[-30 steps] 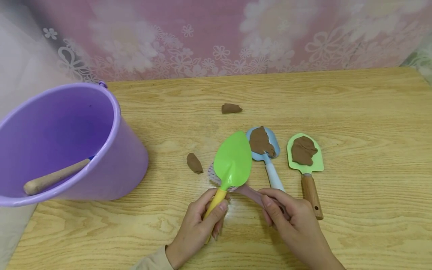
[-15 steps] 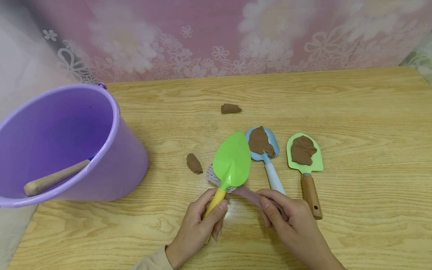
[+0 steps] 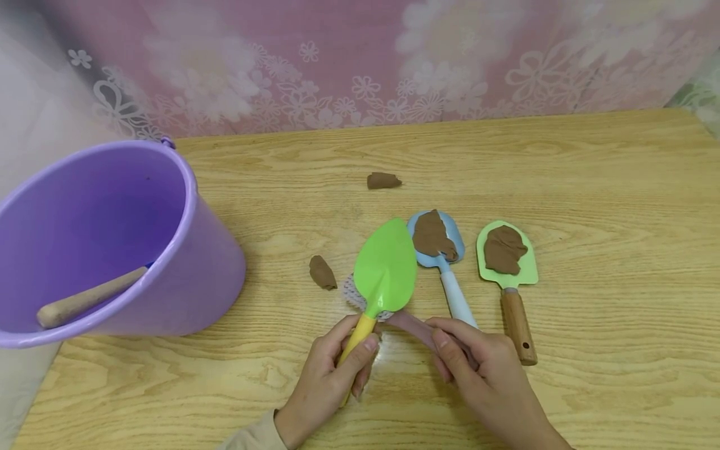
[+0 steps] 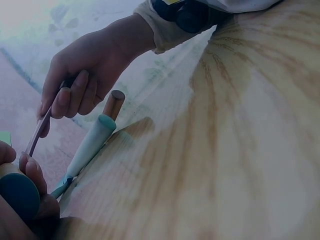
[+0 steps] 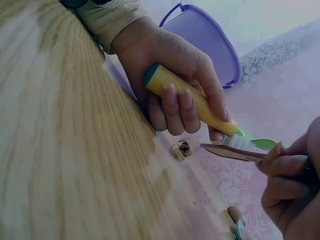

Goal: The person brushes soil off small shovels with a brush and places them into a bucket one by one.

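My left hand (image 3: 332,369) grips the yellow handle of a small trowel (image 3: 388,262) with a bright green, leaf-shaped blade. Its handle's blue-green end (image 4: 20,195) shows in the left wrist view. In my right hand (image 3: 486,369), thumb and fingers hold the mauve handle of a scrub brush (image 3: 413,328). The brush head, with pale grey bristles (image 3: 353,292), sits behind the trowel's lower blade and is partly hidden by it. Both tools are held above the table. In the right wrist view, the brush handle (image 5: 230,152) reaches toward the trowel's neck.
To the right lie a blue trowel (image 3: 458,303) and a light green trowel (image 3: 529,273), each bearing brown clay. Two loose clay pieces (image 3: 323,273) rest on the wooden table (image 3: 619,250). A purple bucket (image 3: 216,269) stands left, with a wooden-handled tool (image 3: 92,298) inside.
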`<action>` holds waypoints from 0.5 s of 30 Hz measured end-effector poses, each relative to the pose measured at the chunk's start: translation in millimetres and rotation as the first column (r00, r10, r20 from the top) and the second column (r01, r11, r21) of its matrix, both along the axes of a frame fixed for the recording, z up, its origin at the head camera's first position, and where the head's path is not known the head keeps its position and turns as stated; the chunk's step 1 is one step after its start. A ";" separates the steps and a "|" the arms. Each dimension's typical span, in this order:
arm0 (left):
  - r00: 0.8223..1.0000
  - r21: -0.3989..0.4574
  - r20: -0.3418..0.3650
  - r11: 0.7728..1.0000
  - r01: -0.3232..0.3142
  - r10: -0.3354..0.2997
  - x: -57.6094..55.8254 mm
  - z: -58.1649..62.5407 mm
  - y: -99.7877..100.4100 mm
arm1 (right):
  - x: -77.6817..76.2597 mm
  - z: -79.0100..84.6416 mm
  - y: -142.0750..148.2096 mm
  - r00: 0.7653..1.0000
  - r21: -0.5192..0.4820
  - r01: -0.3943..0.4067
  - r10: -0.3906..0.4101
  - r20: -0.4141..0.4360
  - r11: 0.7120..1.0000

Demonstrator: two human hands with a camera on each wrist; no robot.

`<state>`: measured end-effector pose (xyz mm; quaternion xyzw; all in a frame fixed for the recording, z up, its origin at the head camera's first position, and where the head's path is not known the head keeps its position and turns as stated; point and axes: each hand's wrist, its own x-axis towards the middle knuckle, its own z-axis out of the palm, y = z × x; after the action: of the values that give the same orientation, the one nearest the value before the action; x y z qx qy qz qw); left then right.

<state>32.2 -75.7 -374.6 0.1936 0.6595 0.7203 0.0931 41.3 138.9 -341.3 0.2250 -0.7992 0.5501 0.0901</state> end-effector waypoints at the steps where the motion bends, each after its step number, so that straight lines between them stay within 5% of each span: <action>1: 1.000 -0.005 0.001 1.000 0.000 0.000 0.1 0.3 0.0 | 0.3 -0.3 -0.5 1.000 -0.010 0.010 -0.010 -0.006 1.000; 15: 1.000 -0.018 -0.010 1.000 -0.012 0.012 0.0 1.0 0.9 | 2.8 -3.8 -5.2 0.999 -0.125 0.044 -0.046 -0.013 0.991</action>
<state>32.2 -74.8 -373.7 0.1922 0.6674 0.7141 0.0872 44.1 133.7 -345.1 0.2050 -0.7673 0.5952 0.1226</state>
